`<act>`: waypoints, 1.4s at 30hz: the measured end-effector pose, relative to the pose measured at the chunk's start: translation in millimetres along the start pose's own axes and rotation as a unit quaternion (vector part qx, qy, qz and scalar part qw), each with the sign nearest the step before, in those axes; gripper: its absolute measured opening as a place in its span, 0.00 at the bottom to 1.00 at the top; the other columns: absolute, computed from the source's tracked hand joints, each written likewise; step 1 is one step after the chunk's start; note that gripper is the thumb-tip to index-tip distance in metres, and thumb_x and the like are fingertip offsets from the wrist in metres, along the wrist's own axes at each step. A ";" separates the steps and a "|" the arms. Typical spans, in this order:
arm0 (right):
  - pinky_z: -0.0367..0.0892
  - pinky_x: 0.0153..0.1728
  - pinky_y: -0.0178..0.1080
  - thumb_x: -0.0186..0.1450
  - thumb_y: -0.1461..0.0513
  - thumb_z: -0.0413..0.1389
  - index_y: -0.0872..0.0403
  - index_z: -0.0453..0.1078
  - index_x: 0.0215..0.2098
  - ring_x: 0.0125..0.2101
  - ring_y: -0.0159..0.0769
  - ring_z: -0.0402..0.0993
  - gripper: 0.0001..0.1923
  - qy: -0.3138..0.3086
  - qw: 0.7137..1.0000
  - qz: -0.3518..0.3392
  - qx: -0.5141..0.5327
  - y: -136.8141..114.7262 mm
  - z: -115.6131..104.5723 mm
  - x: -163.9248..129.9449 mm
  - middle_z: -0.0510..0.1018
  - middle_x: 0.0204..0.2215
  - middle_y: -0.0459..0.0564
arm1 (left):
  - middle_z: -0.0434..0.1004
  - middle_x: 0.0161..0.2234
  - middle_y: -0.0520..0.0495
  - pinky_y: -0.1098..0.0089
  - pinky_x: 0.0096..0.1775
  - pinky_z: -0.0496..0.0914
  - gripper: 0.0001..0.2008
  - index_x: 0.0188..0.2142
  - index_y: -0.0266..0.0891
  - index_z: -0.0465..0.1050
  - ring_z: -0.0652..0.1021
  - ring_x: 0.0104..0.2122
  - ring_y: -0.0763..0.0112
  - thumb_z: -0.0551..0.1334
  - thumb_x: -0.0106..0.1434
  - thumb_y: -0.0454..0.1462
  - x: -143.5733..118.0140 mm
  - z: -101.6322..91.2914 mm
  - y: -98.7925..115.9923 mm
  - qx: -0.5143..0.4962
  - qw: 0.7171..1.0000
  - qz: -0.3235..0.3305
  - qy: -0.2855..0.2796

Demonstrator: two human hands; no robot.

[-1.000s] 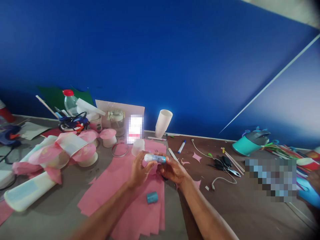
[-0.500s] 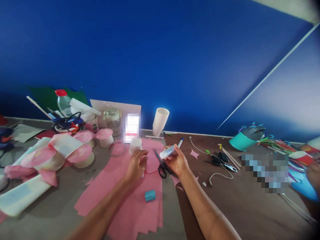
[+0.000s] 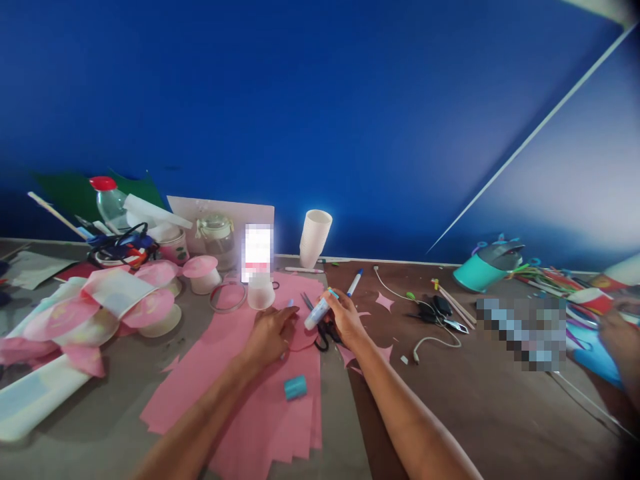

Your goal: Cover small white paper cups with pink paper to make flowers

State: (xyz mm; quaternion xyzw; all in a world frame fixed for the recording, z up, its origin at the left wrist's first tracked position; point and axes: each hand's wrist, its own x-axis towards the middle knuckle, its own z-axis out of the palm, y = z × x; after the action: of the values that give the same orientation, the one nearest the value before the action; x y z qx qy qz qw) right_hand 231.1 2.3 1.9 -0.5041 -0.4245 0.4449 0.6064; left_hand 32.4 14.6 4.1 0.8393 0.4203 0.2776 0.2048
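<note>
In the head view my right hand (image 3: 346,319) is closed around a glue stick (image 3: 318,313), its white end tilted down to the left over a round piece of pink paper (image 3: 303,339). My left hand (image 3: 270,337) lies palm down on the pink paper sheets (image 3: 235,387), fingers stretched out at the round piece's left edge. A thin pale-blue object shows partly beneath it. Black-handled scissors (image 3: 324,337) lie under the glue stick, partly hidden by my right hand. A teal cap (image 3: 295,387) rests on the sheets nearer me.
A small white cup (image 3: 261,293) stands upside down before a lit phone (image 3: 257,250). Behind are stacked paper cups (image 3: 315,237). Pink-topped cups (image 3: 201,273) crowd the left. Keys (image 3: 435,308), a cable and a teal container (image 3: 483,270) lie right; another person's hand (image 3: 620,333) shows there.
My right hand has lowered the glue stick and tipped its white end further down toward the round pink paper. My left fingers lie flatter. The whole view has shifted slightly.
</note>
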 end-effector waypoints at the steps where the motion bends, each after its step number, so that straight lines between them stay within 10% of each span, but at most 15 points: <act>1: 0.57 0.18 0.33 0.57 0.42 0.62 0.53 0.71 0.26 0.16 0.27 0.61 0.23 0.000 1.000 -0.001 -0.001 0.6 -0.5 0.4 0.75 0.20 0.44 | 0.86 0.42 0.45 0.62 0.47 0.75 0.20 0.53 0.41 0.75 0.83 0.41 0.60 0.53 0.66 0.33 0.3 -0.1 -0.7 -0.023 1.000 -0.006 -0.011; 15: 0.57 0.19 0.33 0.57 0.44 0.63 0.53 0.73 0.25 0.18 0.29 0.60 0.21 -0.021 1.000 0.000 0.017 -3.2 1.4 -1.7 0.75 0.21 0.46 | 0.80 0.53 0.45 0.48 0.62 0.61 0.28 0.54 0.45 0.74 0.73 0.59 0.55 0.52 0.57 0.26 -2.0 4.3 -11.8 0.017 0.994 0.097 -0.040; 28: 0.57 0.21 0.33 0.57 0.43 0.63 0.52 0.74 0.24 0.20 0.28 0.62 0.22 -0.066 0.998 -0.006 0.003 -9.9 2.9 -5.0 0.74 0.21 0.44 | 0.81 0.50 0.41 0.56 0.52 0.65 0.18 0.53 0.39 0.71 0.80 0.48 0.58 0.54 0.64 0.34 -0.2 -11.5 -2.7 -0.002 0.995 0.092 -0.049; 35: 0.58 0.21 0.34 0.56 0.43 0.63 0.52 0.74 0.24 0.19 0.29 0.62 0.22 -0.095 0.995 0.008 -0.010 -20.1 6.3 -9.7 0.75 0.20 0.44 | 0.84 0.36 0.49 0.59 0.48 0.65 0.17 0.36 0.42 0.74 0.80 0.36 0.65 0.51 0.54 0.27 1.5 -9.9 -7.3 -0.031 0.994 0.055 -0.084; 42: 0.56 0.20 0.33 0.57 0.47 0.65 0.52 0.73 0.21 0.18 0.29 0.60 0.19 -0.111 0.994 -0.004 -0.015 -24.1 9.1 -12.7 0.69 0.16 0.43 | 0.83 0.43 0.49 0.63 0.51 0.67 0.18 0.33 0.46 0.80 0.79 0.43 0.62 0.55 0.53 0.27 0.5 -18.2 -9.5 -0.048 0.980 0.108 -0.157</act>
State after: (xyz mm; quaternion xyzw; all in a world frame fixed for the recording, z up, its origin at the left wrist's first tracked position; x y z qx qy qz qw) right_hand 221.9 -10.2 26.1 -0.4588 -0.4975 0.4896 0.5498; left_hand 15.4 22.4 12.6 0.9021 0.2759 0.1823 0.2771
